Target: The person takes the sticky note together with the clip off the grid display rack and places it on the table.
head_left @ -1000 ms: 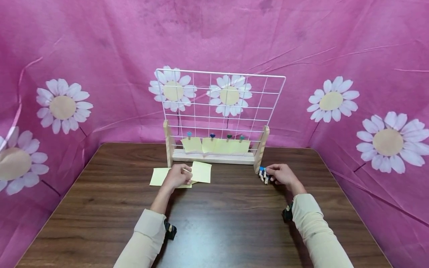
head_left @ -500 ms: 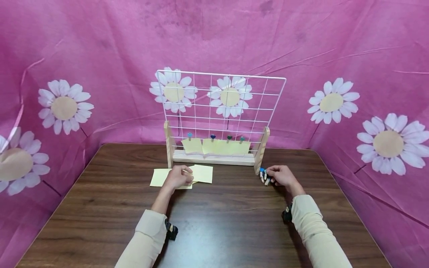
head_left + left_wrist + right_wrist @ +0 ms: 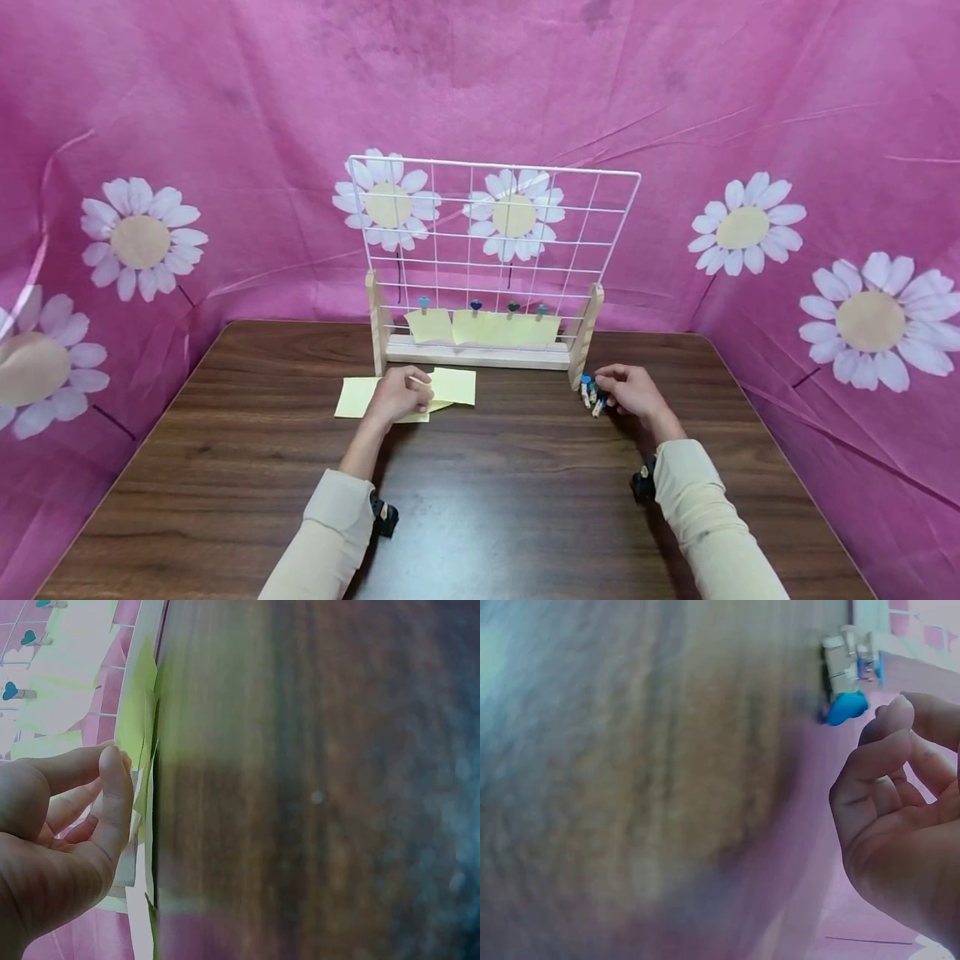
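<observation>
My left hand (image 3: 400, 394) is over several loose pale yellow paper notes (image 3: 352, 397), with thumb and index pinching the edge of the right-hand note (image 3: 454, 386). In the left wrist view, the fingertips meet right at the yellow paper (image 3: 135, 724). My right hand (image 3: 630, 390) has curled fingers at a small pile of mini clothespins (image 3: 587, 392) with coloured tops. From the right wrist, a blue-topped clothespin (image 3: 847, 709) lies just beyond the fingertips; I cannot tell whether the fingers hold one.
A white wire grid (image 3: 495, 204) stands in a wooden base (image 3: 480, 353) at the table's back. Several yellow notes (image 3: 430, 326) hang low on it from heart-topped clothespins (image 3: 476, 306). Pink flowered cloth (image 3: 262, 125) surrounds the wooden table (image 3: 495, 517).
The right-hand note has turned to lie flatter and squarer beside my left hand. The clothespins by my right fingers have shifted, and a teal top now shows. Both hands stay nearly in place.
</observation>
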The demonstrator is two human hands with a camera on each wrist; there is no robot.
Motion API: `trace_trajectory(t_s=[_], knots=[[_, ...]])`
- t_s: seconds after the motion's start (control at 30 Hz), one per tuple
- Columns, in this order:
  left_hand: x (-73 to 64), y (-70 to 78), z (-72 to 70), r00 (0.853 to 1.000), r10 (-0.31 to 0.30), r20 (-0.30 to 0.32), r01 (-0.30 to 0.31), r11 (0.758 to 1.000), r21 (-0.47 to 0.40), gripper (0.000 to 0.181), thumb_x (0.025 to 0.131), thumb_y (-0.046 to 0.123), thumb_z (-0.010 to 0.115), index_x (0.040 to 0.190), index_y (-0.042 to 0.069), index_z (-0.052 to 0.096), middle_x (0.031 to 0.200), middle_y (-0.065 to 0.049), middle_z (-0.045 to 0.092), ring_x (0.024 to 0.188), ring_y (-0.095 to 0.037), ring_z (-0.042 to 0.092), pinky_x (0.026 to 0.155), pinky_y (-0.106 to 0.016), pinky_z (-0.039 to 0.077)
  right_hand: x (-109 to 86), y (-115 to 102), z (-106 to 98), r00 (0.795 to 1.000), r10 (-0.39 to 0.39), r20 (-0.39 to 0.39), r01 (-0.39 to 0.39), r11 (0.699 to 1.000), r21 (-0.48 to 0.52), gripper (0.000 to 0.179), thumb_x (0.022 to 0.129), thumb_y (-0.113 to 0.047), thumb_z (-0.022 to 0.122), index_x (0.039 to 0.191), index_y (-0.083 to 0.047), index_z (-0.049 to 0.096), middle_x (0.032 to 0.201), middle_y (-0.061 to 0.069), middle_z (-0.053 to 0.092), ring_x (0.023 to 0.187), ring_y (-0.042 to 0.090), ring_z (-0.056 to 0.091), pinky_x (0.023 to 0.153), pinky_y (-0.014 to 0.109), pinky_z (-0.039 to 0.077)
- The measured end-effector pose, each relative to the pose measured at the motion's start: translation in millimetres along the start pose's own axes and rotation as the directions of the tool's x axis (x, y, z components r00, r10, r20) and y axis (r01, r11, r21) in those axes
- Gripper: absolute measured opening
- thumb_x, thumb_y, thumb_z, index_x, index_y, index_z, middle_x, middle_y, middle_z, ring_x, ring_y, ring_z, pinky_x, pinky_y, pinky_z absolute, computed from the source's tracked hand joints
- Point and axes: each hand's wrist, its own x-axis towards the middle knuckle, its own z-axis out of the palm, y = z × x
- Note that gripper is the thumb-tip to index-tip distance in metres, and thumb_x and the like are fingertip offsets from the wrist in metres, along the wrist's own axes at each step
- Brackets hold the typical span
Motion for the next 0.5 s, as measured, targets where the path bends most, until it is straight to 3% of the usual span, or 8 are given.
trace_trajectory(t_s=[0.2,0.5], knots=[[2.2,2.3,-0.8,0.999,0.028,-0.031,-0.026,0.998,0.051,0.028,0.080,-0.007,0.069,0.108,-0.009,0.068,0.077,-0.008,0.068,0.062,-0.012,0.062,0.060,-0.022,0.057,-3.5,-17,-3,0.998,-0.065,-0.016,0.066,0.998,0.004,0.030,0.102,-0.011,0.059,0.122,0.012,0.062,0.086,0.018,0.065,0.059,0.012,0.054,0.045,0.026,0.048],[3.2,7.6,1.8,0.999,0.033,-0.001,-0.033,0.999,-0.010,0.027,0.086,-0.004,0.070,0.113,-0.010,0.066,0.089,-0.014,0.068,0.076,-0.021,0.070,0.073,-0.032,0.064,-4.7,-35,0,0.994,-0.105,0.000,0.105,0.994,0.026,0.033,0.103,-0.019,0.060,0.120,0.010,0.064,0.072,0.008,0.058,0.059,0.015,0.055,0.046,0.027,0.047]])
